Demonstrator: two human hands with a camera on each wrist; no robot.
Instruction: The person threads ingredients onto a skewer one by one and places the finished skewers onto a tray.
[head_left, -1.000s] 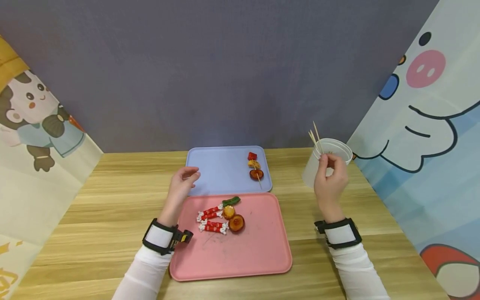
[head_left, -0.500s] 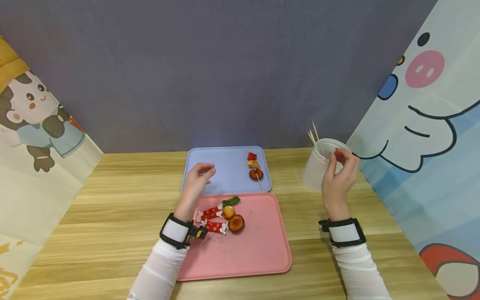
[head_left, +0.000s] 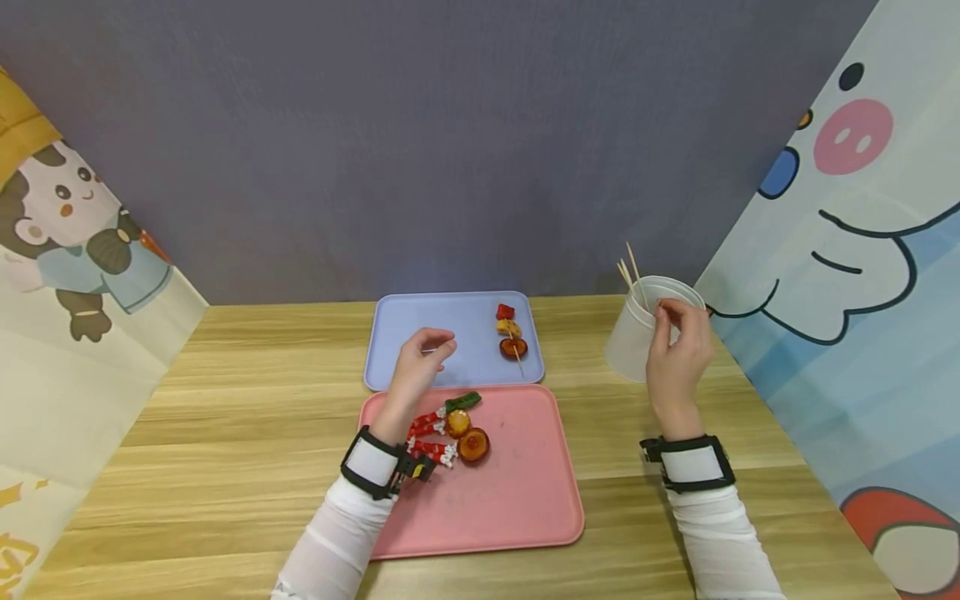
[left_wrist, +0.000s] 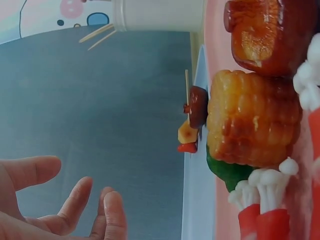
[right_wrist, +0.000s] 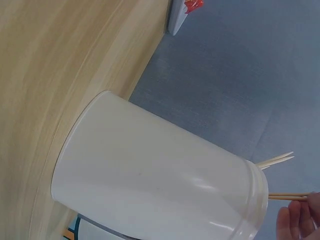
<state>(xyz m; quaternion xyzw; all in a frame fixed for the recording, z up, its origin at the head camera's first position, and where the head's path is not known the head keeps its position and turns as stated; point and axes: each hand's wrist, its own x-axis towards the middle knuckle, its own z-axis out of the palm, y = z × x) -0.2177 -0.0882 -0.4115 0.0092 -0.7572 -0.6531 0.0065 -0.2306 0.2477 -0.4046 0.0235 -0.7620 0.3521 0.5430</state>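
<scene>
My right hand [head_left: 678, 354] is at the rim of a white cup [head_left: 625, 346]. In the right wrist view its thumb and fingers pinch thin bamboo skewers [right_wrist: 287, 196] that stick out of the cup. More skewers [head_left: 632, 271] lean out on the cup's left side. Above the front of the blue tray [head_left: 435, 312], my left hand [head_left: 420, 362] hovers with loosely bent fingers and holds nothing. A skewer on that tray carries a red piece [head_left: 505, 312], a yellow piece [head_left: 507, 327] and a brown mushroom [head_left: 513, 348].
On the pink tray [head_left: 517, 508] lie a corn piece [head_left: 458, 423], a brown mushroom [head_left: 473, 447], a green piece [head_left: 463, 402] and several red-wrapped enoki rolls [head_left: 431, 451], partly covered by my left arm. A grey panel [head_left: 450, 150] rises behind the table.
My left hand has moved right over the blue tray. The right hand has shifted slightly right along the cup's rim, away from the leaning skewers.
</scene>
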